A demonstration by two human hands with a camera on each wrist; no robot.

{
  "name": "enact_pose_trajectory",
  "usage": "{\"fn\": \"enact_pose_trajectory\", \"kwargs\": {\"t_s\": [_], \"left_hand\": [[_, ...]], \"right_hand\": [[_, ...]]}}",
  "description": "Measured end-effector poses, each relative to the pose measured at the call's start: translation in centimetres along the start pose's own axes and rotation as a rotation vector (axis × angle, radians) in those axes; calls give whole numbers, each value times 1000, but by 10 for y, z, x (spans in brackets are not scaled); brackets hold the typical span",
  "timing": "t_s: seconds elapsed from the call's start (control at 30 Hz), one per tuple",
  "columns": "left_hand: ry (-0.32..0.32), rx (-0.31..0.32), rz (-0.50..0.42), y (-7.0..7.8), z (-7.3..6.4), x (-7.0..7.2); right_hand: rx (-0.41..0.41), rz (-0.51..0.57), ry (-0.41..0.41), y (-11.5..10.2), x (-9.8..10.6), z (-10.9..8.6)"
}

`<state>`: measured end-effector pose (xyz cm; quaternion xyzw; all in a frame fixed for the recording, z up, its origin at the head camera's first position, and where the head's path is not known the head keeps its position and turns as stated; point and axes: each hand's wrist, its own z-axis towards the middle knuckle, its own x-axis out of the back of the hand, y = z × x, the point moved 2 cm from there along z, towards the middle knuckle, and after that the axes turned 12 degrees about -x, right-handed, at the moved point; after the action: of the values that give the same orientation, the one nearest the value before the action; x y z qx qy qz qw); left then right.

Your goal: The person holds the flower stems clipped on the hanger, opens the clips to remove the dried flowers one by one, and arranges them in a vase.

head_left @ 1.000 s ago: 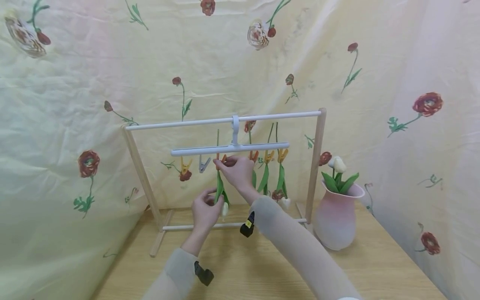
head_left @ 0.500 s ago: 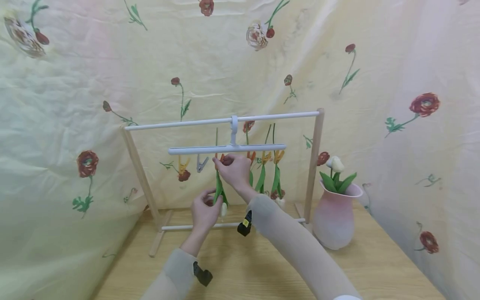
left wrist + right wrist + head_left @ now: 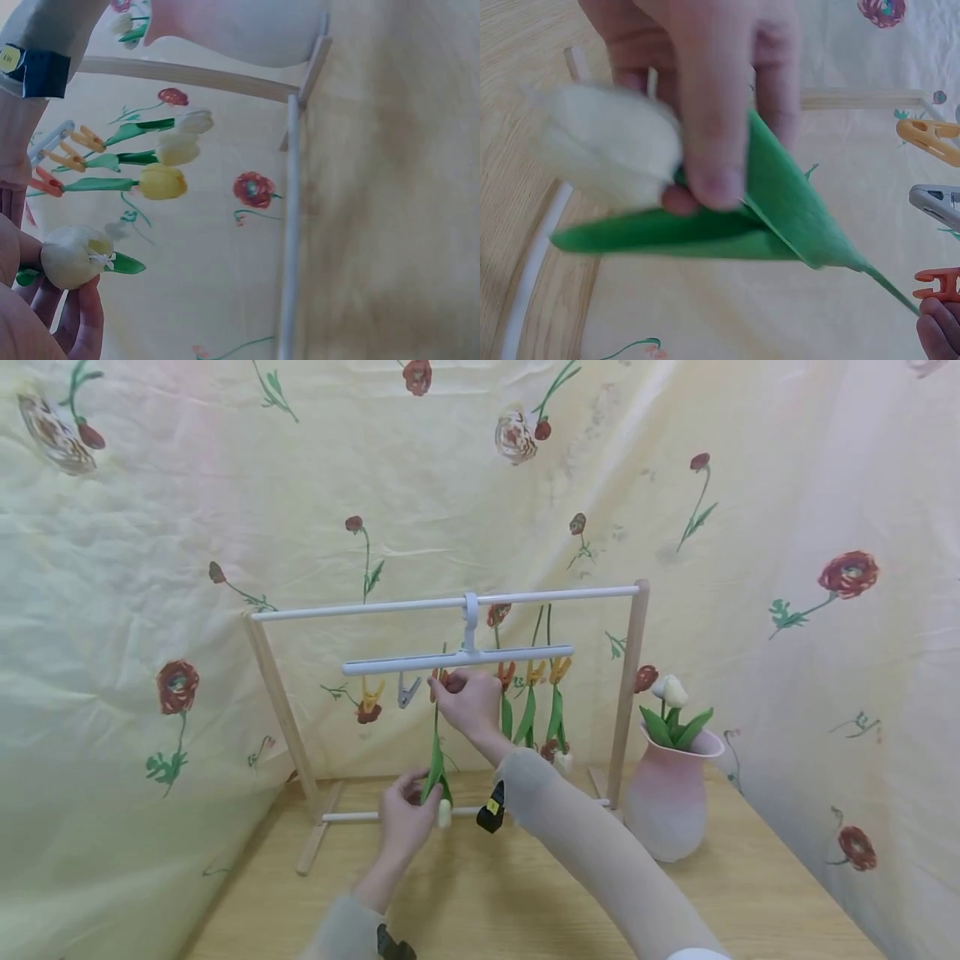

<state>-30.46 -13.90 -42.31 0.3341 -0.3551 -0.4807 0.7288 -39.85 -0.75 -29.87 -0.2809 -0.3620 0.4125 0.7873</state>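
Observation:
In the head view my left hand pinches a white tulip by its green leaves near the flower head, which hangs downward. The right wrist view shows these fingers close up, over the tulip. Its thin stem runs up to an orange clip on the hanger. My right hand pinches this clip, partly covering it. Whether the stem is still between the clip's jaws cannot be told. To the right, several orange and yellow clips hold more tulips upside down, one of them yellow.
The hanger hooks over a white rail between wooden posts. A yellow clip and a grey clip hang without flowers on the left. A pink-white vase with white tulips stands on the wooden table, right of the rack.
My left hand has moved down with the tulip. The stem's top end now stands lower, just above the hanger bar. The right hand has stayed at the orange clip.

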Motion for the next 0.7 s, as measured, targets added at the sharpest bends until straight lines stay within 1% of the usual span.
{"fn": "enact_pose_trajectory", "kwargs": {"t_s": [0.2,0.33,0.43,0.57,0.7], "left_hand": [[-16,0,69,-1,-19,13],[-45,6,84,3,-31,24],[-83,17,82,3,-42,31],[-144,20,64,-2,-54,38],[-182,32,54,-13,-64,49]], "right_hand": [[-19,18,-2,-1,0,-1],[-22,29,-1,0,1,-1],[-32,41,-16,1,1,-1],[-47,50,-22,4,-1,-1],[-74,68,-32,5,-2,-1]]}}
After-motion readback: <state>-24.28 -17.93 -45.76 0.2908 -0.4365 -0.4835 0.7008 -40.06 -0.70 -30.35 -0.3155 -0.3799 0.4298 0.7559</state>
